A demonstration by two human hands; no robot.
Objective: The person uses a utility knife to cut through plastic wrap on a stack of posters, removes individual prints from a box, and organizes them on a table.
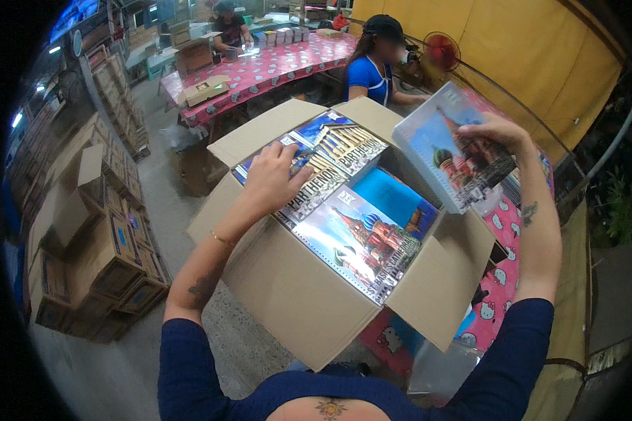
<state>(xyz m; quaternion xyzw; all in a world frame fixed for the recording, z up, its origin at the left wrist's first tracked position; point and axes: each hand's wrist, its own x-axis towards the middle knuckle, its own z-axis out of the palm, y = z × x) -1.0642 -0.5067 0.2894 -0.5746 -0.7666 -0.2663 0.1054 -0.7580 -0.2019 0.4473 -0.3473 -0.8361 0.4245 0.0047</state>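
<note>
1. The fingers of the right hand (pixel 497 133) are part-spread, clamping one end of a cathedral-cover notebook stack (pixel 439 151). It hangs tilted beyond the box's right side; that one-ended grip could let it slip or fan apart.
2. The left hand (pixel 274 175), its fingers loosely bent, rests on temple-cover notebooks (pixel 347 149) inside the box (pixel 288 284). I cannot tell whether it grips anything; hard pressure might crease a cover.
3. Just right of and nearer than the left fingers lies another cathedral-cover stack (pixel 361 242), beside a lower blue surface (pixel 387 196); the height difference could catch a corner.
4. Below the right fingers, the near-right flap (pixel 442 284) juts outward and could snag wire bindings.
5. Beyond both hands, a co-worker in blue (pixel 369 81) narrows the elbow room.
6. Farther off: a pink-covered table (pixel 281 67).
</note>
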